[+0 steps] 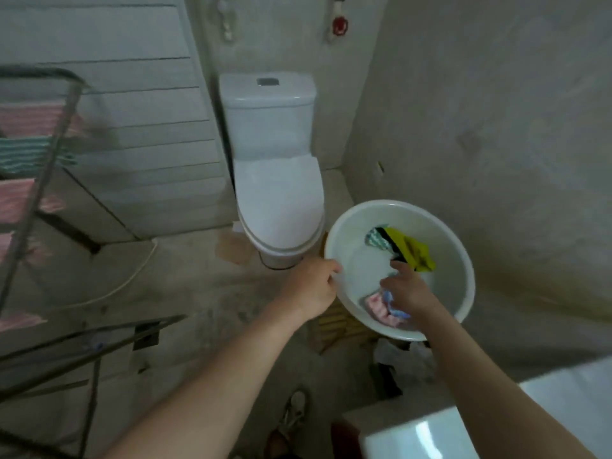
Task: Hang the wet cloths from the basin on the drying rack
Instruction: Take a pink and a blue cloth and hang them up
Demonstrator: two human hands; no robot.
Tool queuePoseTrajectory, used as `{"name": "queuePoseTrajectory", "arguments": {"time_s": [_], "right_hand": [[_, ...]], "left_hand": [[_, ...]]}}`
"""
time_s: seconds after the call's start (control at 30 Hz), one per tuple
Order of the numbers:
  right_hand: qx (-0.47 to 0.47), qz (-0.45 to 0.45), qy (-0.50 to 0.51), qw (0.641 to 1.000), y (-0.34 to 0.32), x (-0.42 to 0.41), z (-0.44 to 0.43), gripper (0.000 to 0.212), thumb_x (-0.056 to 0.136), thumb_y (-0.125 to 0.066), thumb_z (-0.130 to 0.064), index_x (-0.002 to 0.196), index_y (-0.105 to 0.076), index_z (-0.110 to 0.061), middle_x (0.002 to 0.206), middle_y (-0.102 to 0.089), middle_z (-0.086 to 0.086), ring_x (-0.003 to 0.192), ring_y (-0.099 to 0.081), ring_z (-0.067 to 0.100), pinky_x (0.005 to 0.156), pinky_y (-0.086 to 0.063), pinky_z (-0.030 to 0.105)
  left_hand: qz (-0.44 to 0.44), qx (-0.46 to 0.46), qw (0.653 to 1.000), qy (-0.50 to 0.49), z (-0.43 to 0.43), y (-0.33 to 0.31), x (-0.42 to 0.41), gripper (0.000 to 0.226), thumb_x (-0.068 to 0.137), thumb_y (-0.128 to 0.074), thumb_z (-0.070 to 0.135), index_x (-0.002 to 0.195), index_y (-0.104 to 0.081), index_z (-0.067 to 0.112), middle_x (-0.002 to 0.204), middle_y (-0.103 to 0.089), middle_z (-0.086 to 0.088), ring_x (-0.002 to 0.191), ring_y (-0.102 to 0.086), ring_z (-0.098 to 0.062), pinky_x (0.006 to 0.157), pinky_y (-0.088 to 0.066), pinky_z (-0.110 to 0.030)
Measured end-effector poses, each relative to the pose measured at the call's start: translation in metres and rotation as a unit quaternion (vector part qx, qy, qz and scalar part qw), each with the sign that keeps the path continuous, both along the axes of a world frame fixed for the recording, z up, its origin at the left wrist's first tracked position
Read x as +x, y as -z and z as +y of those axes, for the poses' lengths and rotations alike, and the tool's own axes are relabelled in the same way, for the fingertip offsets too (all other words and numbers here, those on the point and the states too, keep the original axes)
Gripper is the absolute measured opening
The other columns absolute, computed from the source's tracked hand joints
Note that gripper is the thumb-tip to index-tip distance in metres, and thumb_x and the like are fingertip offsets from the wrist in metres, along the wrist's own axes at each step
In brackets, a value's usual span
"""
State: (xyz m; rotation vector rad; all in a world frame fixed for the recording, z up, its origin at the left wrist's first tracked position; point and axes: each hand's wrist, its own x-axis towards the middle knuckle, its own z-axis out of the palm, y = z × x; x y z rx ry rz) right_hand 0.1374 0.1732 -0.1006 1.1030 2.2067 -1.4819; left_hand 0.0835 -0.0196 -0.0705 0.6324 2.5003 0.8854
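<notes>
A person's left hand point(311, 286) clamps its grip on the rim of the white basin point(394, 204) beside the toilet point(278, 193), while the right hand point(409, 289) reaches inside, fingers stretched out and apart, holding nothing. A yellow cloth point(417, 251), a green-striped cloth point(376, 238) and a pink-and-blue cloth point(384, 308) lie in the basin. The drying rack point(59, 134), hung with pink towels point(29, 119), stands well apart at left.

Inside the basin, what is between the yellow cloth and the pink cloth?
The right hand, reaching in over the bare white bottom of the basin, lies between the yellow cloth and pink cloth; the head view shows it.
</notes>
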Motion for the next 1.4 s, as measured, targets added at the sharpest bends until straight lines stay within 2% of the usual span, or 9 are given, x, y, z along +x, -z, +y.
{"name": "queuePoseTrajectory", "arguments": {"time_s": [0.23, 0.47, 0.63, 0.7, 0.87, 1.0, 1.17, 1.27, 1.4], "right_hand": [[0.089, -0.068, -0.060, 0.992, 0.055, 0.002, 0.060, 0.056, 0.090, -0.053, -0.001, 0.142, -0.031, -0.004, 0.124, -0.052, 0.021, 0.105, -0.055, 0.032, 0.077, -0.041, 0.033], [0.227, -0.145, -0.307, 0.913, 0.087, 0.009, 0.085, 0.080, 0.083, -0.065, -0.040, 0.149, -0.024, -0.021, 0.151, -0.029, 0.014, 0.139, -0.028, 0.031, 0.113, -0.023, 0.039], [0.298, -0.168, -0.296, 0.892, 0.102, 0.011, 0.092, 0.036, 0.089, -0.055, -0.030, 0.125, -0.057, -0.026, 0.136, -0.039, 0.008, 0.125, -0.036, 0.033, 0.104, -0.037, 0.039], [0.316, -0.116, -0.255, 0.906, 0.104, 0.012, 0.093, 0.023, 0.087, -0.055, -0.019, 0.106, -0.068, -0.018, 0.120, -0.055, 0.010, 0.113, -0.047, 0.029, 0.099, -0.037, 0.033], [0.100, -0.006, 0.039, 0.994, 0.092, 0.011, 0.106, 0.015, 0.074, -0.075, -0.009, 0.069, -0.062, -0.013, 0.064, -0.060, 0.004, 0.062, -0.057, 0.018, 0.058, -0.039, 0.025], [-0.150, 0.051, 0.211, 0.964, 0.062, 0.011, 0.114, 0.013, 0.080, -0.074, -0.006, 0.081, -0.060, -0.006, 0.063, -0.057, 0.006, 0.048, -0.054, 0.009, 0.043, -0.045, 0.017], [-0.101, 0.103, 0.159, 0.977, 0.022, 0.009, 0.115, 0.026, 0.088, -0.067, -0.017, 0.066, -0.058, -0.007, 0.052, -0.044, 0.001, 0.045, -0.040, 0.010, 0.040, -0.038, 0.017], [-0.052, 0.124, 0.142, 0.981, 0.000, 0.004, 0.110, 0.029, 0.089, -0.065, -0.017, 0.074, -0.057, 0.006, 0.065, -0.052, 0.012, 0.063, -0.055, 0.013, 0.050, -0.050, 0.017], [-0.180, 0.171, 0.270, 0.930, -0.024, -0.005, 0.098, 0.013, 0.087, -0.054, 0.002, 0.074, -0.053, -0.002, 0.061, -0.057, 0.006, 0.057, -0.061, 0.009, 0.047, -0.050, 0.018]], "left_hand": [[-0.027, -0.130, 0.978, 0.159, 0.082, 0.059, -0.009, 0.029, 0.089, -0.046, 0.013, 0.111, -0.064, 0.013, 0.111, -0.064, -0.012, 0.102, -0.060, -0.029, 0.084, -0.053, -0.040], [-0.059, -0.211, 0.937, 0.272, 0.145, 0.105, 0.002, 0.032, 0.089, -0.051, 0.032, 0.106, -0.064, 0.009, 0.111, -0.062, -0.014, 0.100, -0.056, -0.034, 0.081, -0.051, -0.040], [-0.086, -0.236, 0.941, 0.225, 0.165, 0.115, 0.003, 0.050, 0.087, -0.056, 0.031, 0.130, -0.048, 0.007, 0.110, -0.064, -0.019, 0.098, -0.061, -0.036, 0.077, -0.049, -0.037], [-0.111, -0.161, 0.968, 0.158, 0.164, 0.117, 0.001, 0.032, 0.079, -0.066, 0.027, 0.109, -0.066, 0.015, 0.099, -0.070, -0.010, 0.091, -0.065, -0.029, 0.076, -0.050, -0.031], [-0.217, 0.054, 0.970, -0.095, 0.153, 0.121, -0.015, 0.011, 0.077, -0.072, 0.012, 0.087, -0.073, 0.016, 0.081, -0.070, 0.000, 0.075, -0.065, -0.012, 0.071, -0.050, -0.022], [-0.240, 0.125, 0.943, -0.192, 0.143, 0.112, -0.033, 0.014, 0.083, -0.071, 0.023, 0.072, -0.070, 0.014, 0.071, -0.069, -0.005, 0.061, -0.059, -0.012, 0.063, -0.047, -0.026], [-0.200, 0.159, 0.948, -0.192, 0.136, 0.094, -0.035, 0.047, 0.087, -0.059, 0.042, 0.067, -0.060, 0.000, 0.060, -0.058, -0.018, 0.055, -0.052, -0.020, 0.056, -0.046, -0.038], [-0.181, 0.210, 0.942, -0.189, 0.133, 0.078, -0.036, 0.026, 0.088, -0.063, 0.027, 0.070, -0.069, 0.010, 0.074, -0.070, -0.018, 0.068, -0.066, -0.030, 0.068, -0.054, -0.047], [-0.215, 0.297, 0.906, -0.213, 0.132, 0.051, -0.035, 0.015, 0.081, -0.069, 0.003, 0.075, -0.070, 0.016, 0.079, -0.072, -0.002, 0.071, -0.065, -0.011, 0.072, -0.052, -0.029]]}}
